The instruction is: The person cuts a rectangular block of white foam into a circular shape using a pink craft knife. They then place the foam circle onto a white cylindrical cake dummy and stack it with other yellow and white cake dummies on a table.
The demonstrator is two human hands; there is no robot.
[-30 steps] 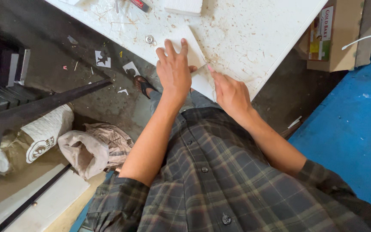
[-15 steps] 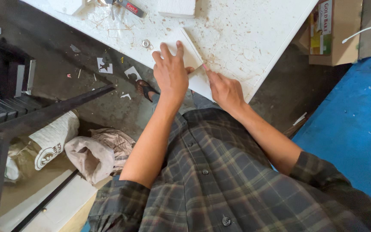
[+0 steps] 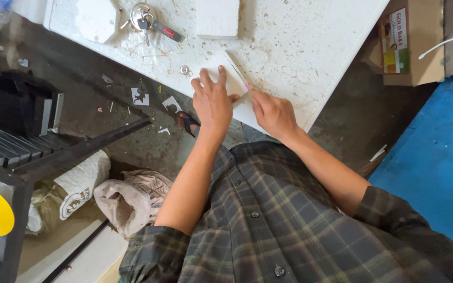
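White sheet (image 3: 239,97): thin, light, stiff-looking panel flat on the speckled counter (image 3: 300,47), likely to slide unless pressed down. Left hand (image 3: 213,102) lies on it, palm down, fingers spread, gripping nothing. Right hand (image 3: 273,112), just beside, closes on a slim pink-tipped tool (image 3: 237,76) along the sheet's edge.

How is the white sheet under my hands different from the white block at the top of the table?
The white sheet looks thin and flat; the white block is thicker, with a visible side edge. The sheet lies askew at the table's near edge, pressed down by the left hand, with the right hand at its edge; the block sits farther back, untouched. Both are white and rest on the speckled table.
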